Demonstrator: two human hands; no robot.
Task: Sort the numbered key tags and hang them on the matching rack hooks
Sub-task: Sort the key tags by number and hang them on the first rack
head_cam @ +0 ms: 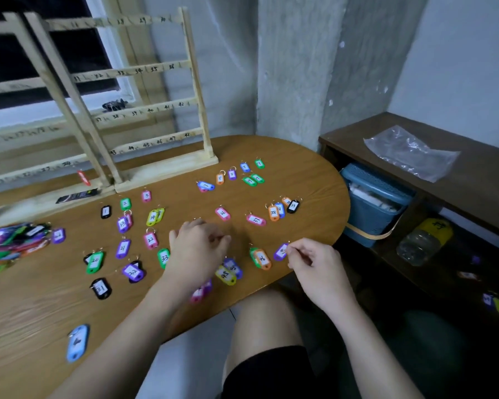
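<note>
The purple tag lies at the counter's near edge, its ring end pinched between the fingers of my right hand. An orange tag lies just beside it. My left hand hovers over the sorted tags — fingers curled; whether they hold anything, I cannot tell. The rack stands at the far side, well apart — an unsorted pile lies left.
</note>
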